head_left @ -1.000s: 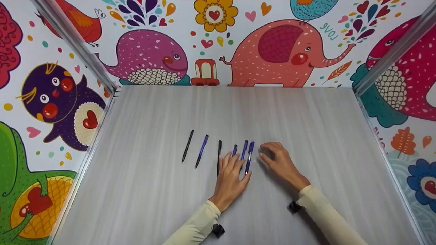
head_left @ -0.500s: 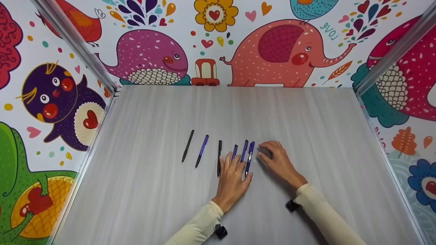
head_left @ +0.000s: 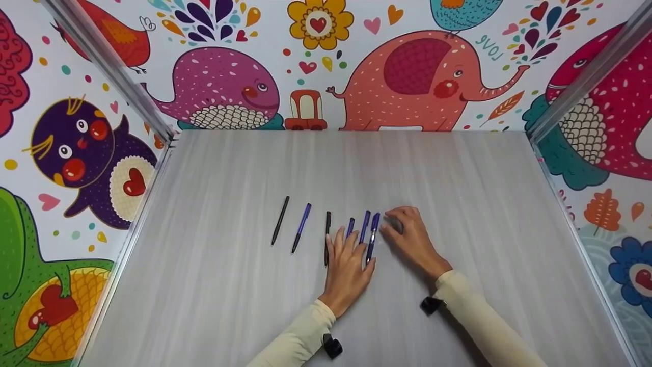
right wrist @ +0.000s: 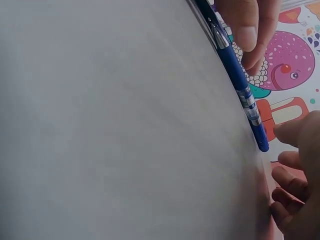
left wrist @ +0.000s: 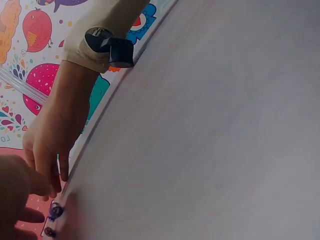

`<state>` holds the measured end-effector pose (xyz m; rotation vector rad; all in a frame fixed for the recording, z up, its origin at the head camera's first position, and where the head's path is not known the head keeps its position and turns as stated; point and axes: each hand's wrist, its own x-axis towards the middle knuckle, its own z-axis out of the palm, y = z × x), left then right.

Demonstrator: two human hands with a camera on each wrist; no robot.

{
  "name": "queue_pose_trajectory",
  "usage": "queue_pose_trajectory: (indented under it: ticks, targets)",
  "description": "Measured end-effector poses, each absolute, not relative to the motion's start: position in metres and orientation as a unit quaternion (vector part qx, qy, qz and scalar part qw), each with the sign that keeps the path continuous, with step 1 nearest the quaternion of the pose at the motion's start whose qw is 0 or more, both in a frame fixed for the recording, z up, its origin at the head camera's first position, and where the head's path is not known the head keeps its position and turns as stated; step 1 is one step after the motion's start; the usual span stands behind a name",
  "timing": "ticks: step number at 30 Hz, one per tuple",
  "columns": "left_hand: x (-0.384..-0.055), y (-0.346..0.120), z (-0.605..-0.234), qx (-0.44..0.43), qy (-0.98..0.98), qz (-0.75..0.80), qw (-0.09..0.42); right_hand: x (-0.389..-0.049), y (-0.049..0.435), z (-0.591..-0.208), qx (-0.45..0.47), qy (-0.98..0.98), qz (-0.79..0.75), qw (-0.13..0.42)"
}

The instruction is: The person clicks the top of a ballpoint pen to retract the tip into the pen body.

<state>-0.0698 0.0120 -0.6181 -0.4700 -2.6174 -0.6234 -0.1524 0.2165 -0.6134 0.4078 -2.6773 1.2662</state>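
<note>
Several pens lie spaced in a row on the table, mostly parallel. From the left in the head view come a black pen (head_left: 280, 220), a blue pen (head_left: 301, 228) and another black pen (head_left: 327, 224). My left hand (head_left: 347, 272) rests over the lower parts of two blue pens (head_left: 364, 227), fingers spread and straight, partly hiding them. The rightmost blue pen (head_left: 373, 237), with a silvery middle, lies between my hands. Just right of it my right hand (head_left: 410, 239) hovers or rests with loosely bent fingers, holding nothing. The right wrist view shows that blue pen (right wrist: 240, 82) apart from the right fingers.
The grey wood-grain table (head_left: 229, 295) extends all round the pens. Metal rails (head_left: 586, 81) and walls printed with cartoon animals (head_left: 407, 76) bound it at the back and sides. A small black camera (head_left: 432, 305) sits at each wrist.
My right hand has moved slightly left and away from me, nearer the rightmost blue pen. My left hand has barely shifted; the pens lie as before. The head view has tilted slightly.
</note>
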Motion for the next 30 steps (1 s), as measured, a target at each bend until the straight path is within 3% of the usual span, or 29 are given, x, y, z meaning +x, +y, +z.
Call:
queue_pose_trajectory:
  ticks: [17, 30]
  targets:
    - [-0.071, 0.012, -0.624, -0.173, -0.942, -0.206, 0.198, -0.164, 0.211, -0.621, 0.154, -0.892, 0.414, 0.095]
    - [-0.069, 0.014, -0.627, -0.183, -0.943, -0.165, 0.224, -0.166, 0.208, -0.622, 0.157, -0.900, 0.398, 0.087]
